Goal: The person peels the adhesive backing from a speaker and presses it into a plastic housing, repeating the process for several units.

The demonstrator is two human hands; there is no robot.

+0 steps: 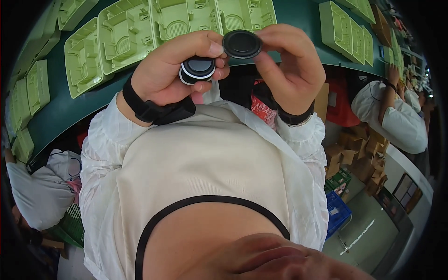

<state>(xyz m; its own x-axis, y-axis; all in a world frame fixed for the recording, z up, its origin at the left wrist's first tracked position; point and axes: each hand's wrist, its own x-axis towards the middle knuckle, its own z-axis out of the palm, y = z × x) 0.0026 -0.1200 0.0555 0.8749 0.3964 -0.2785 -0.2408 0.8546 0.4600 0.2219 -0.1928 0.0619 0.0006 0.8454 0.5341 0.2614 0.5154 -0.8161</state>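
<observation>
My right hand (296,70) pinches the right edge of a small round black speaker (241,44) between thumb and fingers, its ringed face turned up. The tip of my left thumb meets that speaker's left edge. Lower down, my left hand (170,70) is closed around a second small round speaker (197,70), which has a dark face and a white rim. Both hands are held close together above the near edge of the bench, in front of my chest. The undersides of both speakers are hidden.
Light-green plastic housings (123,39) with round grilles stand in a row on the dark green bench (51,119). More housings (343,32) lie farther right. Co-workers sit on both sides, one in a white sleeve (403,126). Cardboard boxes (359,149) and a blue crate (337,212) are at the right.
</observation>
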